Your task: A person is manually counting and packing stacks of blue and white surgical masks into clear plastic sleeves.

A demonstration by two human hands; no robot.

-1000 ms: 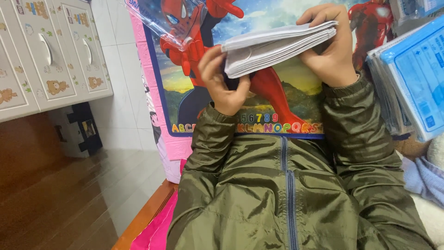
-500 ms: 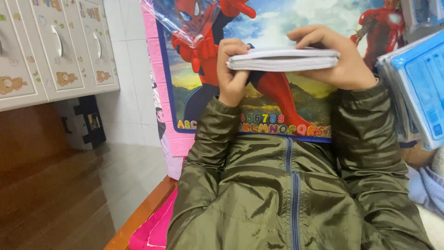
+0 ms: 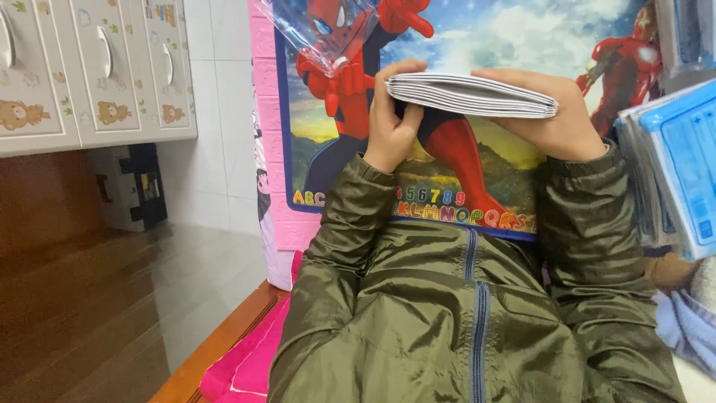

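Note:
Both my hands hold a thick white stack of folded paper (image 3: 470, 95) in front of my chest. My left hand (image 3: 391, 123) grips its left end, fingers over the top edge and thumb underneath. My right hand (image 3: 548, 116) lies across the right end, palm under the stack and fingers curled over it. The stack is nearly level and pressed shut. Olive green jacket sleeves (image 3: 350, 224) cover both arms. Behind the stack stands a large colourful cartoon poster board (image 3: 485, 45) with a row of letters and numbers along its bottom.
A pink panel (image 3: 267, 134) stands behind the poster. Clear plastic wrap (image 3: 321, 33) hangs at the top. Blue-edged plastic packs (image 3: 671, 164) are stacked at the right. White cabinets with bear stickers (image 3: 89, 67) and a dark box (image 3: 134, 186) stand at the left above a wooden floor.
The paper stack was fanned open and tilted; my hands have pressed it flat and level. My left hand has slid from beneath it to its left end.

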